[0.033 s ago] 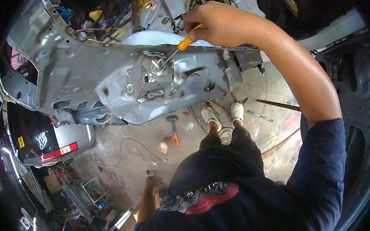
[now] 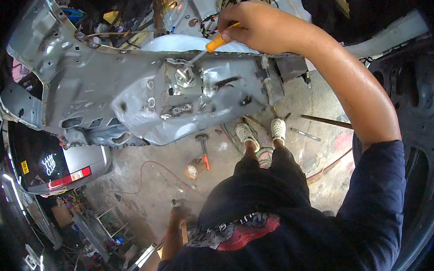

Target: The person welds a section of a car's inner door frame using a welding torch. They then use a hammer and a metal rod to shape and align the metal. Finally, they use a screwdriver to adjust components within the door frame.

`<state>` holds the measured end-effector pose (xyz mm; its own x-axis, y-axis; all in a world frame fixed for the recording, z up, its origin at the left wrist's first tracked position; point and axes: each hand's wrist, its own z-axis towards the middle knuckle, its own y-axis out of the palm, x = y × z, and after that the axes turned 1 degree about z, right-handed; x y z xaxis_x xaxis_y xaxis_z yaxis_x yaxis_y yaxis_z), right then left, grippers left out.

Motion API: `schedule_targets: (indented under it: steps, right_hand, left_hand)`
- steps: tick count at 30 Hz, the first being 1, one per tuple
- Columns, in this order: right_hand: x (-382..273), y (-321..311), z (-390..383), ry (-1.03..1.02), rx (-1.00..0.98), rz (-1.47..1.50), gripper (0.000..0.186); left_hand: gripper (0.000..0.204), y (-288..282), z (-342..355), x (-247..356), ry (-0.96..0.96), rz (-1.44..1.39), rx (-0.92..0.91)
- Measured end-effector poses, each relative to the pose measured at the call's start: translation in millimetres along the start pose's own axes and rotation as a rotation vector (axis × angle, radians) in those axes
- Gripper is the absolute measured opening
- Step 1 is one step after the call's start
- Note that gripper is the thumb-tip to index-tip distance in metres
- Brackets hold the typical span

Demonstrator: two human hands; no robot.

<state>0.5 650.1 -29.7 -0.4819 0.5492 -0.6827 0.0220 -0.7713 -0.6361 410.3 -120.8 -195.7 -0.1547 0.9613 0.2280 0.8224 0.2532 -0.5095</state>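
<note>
My right hand (image 2: 241, 22) is closed around the yellow-orange handle of a screwdriver (image 2: 215, 43). Its shaft, smeared by motion, slants down-left over a grey sheet-metal car panel (image 2: 101, 74). Below the shaft, a small bright metal bracket (image 2: 185, 77) sits on the panel; whether the tip touches it I cannot tell. Low in the picture, beside my body, my left hand (image 2: 179, 213) is in shadow, wrapped round a hammer (image 2: 184, 233) with a wooden handle. The hammer's head pokes out past my fingers.
On the concrete floor lie an orange-handled hammer (image 2: 203, 152), a round container (image 2: 192, 171), a red hose (image 2: 148, 165) and a metal rod (image 2: 306, 135). A silver car's rear (image 2: 83, 164) stands at left. A dark door shell (image 2: 426, 128) rises at right.
My right hand has shifted slightly to the left, and the screwdriver's handle has moved up and left with it. My left hand looks unmoved.
</note>
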Motion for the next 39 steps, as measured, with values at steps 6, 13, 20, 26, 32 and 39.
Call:
schedule_targets:
  steps: [6,13,20,26,32,39]
  right_hand:
    - [-4,-3,-25,0.091,0.045,-0.011,0.017]
    - [6,23,-29,0.029,0.142,0.068,0.02]
    - [8,37,-31,-0.001,0.171,0.0,0.03]
    - [4,37,-37,-0.061,0.201,0.04,0.024]
    - [-4,37,-38,-0.078,0.207,0.011,0.02]
    - [0,45,-38,-0.093,0.2,0.04,0.018]
  left_hand:
    - [0.021,1,3,52,-0.44,-0.57,0.036]
    - [0.023,-23,2,72,-0.456,-0.3,0.025]
    - [0.022,-30,16,83,-0.465,-0.335,0.039]
    - [0.022,-32,18,90,-0.464,-0.324,0.043]
    - [0.021,-35,21,93,-0.458,-0.313,0.047]
    - [0.021,-34,19,92,-0.457,-0.295,0.048]
